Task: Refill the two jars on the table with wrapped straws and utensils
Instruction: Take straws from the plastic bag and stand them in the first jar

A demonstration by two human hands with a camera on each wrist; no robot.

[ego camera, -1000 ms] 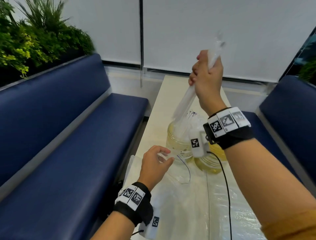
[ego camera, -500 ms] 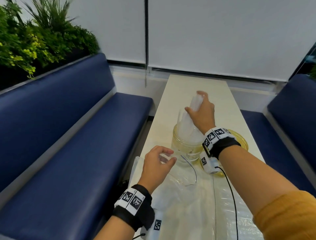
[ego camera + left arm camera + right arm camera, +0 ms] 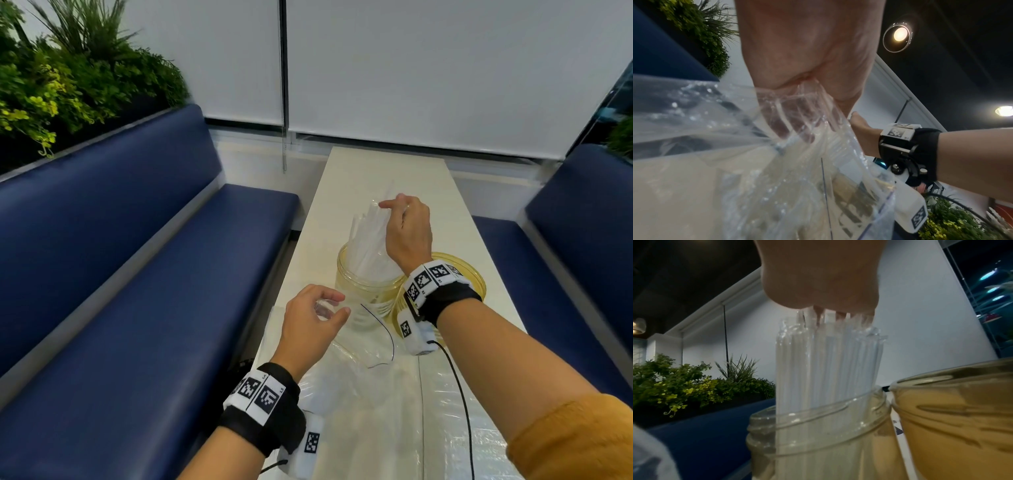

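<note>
A clear jar stands on the pale table, with an amber-tinted jar touching its right side. A bundle of wrapped straws stands fanned out in the clear jar. My right hand hovers over the straw tops, its fingers loose and touching the tips, index finger stretched left. Nearer to me, my left hand pinches the mouth of a clear plastic bag lying on the table. What the bag holds is unclear.
Blue benches flank the narrow table on both sides. Plants sit behind the left bench. A black cable runs from my right wrist across more clear plastic at the table's near end. White blinds close the far end.
My right hand came down from high above the table and set the straw bundle into the clear jar, then loosened its grip. My left hand stayed on the bag.
</note>
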